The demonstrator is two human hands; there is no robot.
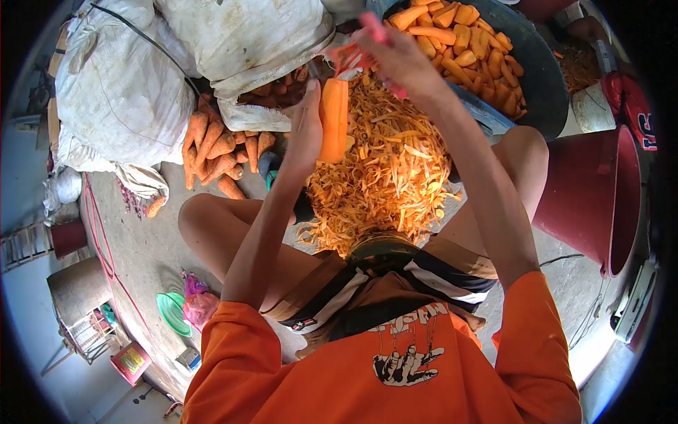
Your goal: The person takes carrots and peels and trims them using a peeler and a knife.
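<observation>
My left hand is closed around a thick, peeled orange carrot, held roughly upright. In my right hand is a pink-red peeler, smeared by motion. It is just above and to the right of the carrot's upper end, apparently clear of it. Below both hands, a big heap of carrot peelings lies between my legs. Unpeeled carrots are piled on the floor left of my left hand.
A blue tub full of peeled carrots stands at the upper right. White sacks fill the upper left, one open with carrots inside. A maroon bucket is by my right knee. A green basin and pink bag lie lower left.
</observation>
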